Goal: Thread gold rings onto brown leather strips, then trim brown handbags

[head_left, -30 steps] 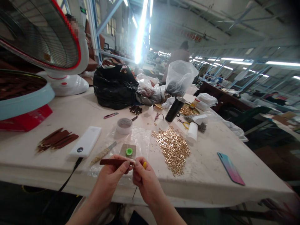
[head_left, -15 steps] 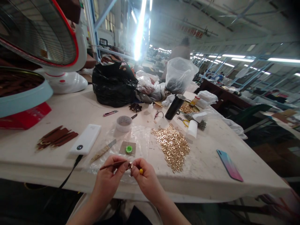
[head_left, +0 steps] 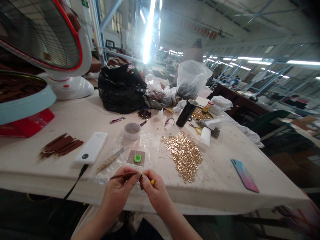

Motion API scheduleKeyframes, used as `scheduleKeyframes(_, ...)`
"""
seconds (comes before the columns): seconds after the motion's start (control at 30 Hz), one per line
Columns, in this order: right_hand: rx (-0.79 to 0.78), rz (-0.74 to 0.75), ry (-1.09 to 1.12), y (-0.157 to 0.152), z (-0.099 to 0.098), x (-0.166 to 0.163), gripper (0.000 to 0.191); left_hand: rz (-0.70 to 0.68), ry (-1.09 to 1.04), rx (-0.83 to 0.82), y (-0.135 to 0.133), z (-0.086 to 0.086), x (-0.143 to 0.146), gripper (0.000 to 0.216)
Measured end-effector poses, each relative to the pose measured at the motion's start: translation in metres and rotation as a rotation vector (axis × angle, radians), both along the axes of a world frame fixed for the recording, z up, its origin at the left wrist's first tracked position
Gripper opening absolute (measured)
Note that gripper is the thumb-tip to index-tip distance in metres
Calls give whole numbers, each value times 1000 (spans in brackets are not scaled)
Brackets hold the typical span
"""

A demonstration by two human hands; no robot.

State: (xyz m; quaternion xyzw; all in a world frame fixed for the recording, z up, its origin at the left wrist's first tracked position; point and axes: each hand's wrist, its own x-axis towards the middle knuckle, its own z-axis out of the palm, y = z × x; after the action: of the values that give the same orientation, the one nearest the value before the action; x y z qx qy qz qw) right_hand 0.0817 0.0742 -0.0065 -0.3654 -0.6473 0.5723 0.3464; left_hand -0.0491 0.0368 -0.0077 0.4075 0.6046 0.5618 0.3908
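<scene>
My left hand (head_left: 120, 188) is closed on a narrow brown leather strap (head_left: 123, 175) that points out to the left between thumb and fingers. My right hand (head_left: 155, 190) pinches the strap's other end, where a small gold ring shows at the fingertips. A short brown end hangs below the right fingertips. Tucked in the right hand is a thin tool, of which only the yellow tip (head_left: 152, 182) shows. Just beyond the hands, a green round cap (head_left: 137, 158) sits on a small brown card (head_left: 132, 162). To the right lies a heap of gold rings (head_left: 185, 156).
Left of the hands lie a knife with a wrapped handle (head_left: 110, 160), a white power bank (head_left: 92, 148) and brown straps (head_left: 61, 145). Behind stand a tape roll (head_left: 132, 131), black cylinder (head_left: 186, 114) and black bag (head_left: 121, 90). A phone (head_left: 244, 175) lies right; a fan (head_left: 65, 87) stands left.
Both hands have shifted slightly right, still together. A short brown strap end now hangs under my right fingertips, and the gold ring is less exposed than before.
</scene>
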Motion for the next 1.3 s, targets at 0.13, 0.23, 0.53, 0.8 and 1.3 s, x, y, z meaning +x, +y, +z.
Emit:
scheduleKeyframes(0.13,50,-17,-21,-1,4,-1,21,-33,34,-52,1,2,-2,20)
scheduleKeyframes(0.23,69,-13,-28,-2,4,-2,21,-39,189,24,-1,4,-2,18)
scheduleKeyframes(0.53,62,0,-43,2,-5,3,21,-109,187,4,2,1,-2,19)
scheduleKeyframes(0.8,103,-112,-70,0,-9,-4,29,-137,397,87,-3,2,-2,23)
scheduleKeyframes(1.3,546,173,-87,17,2,18,10,-317,-70,-279,2,12,-9,33)
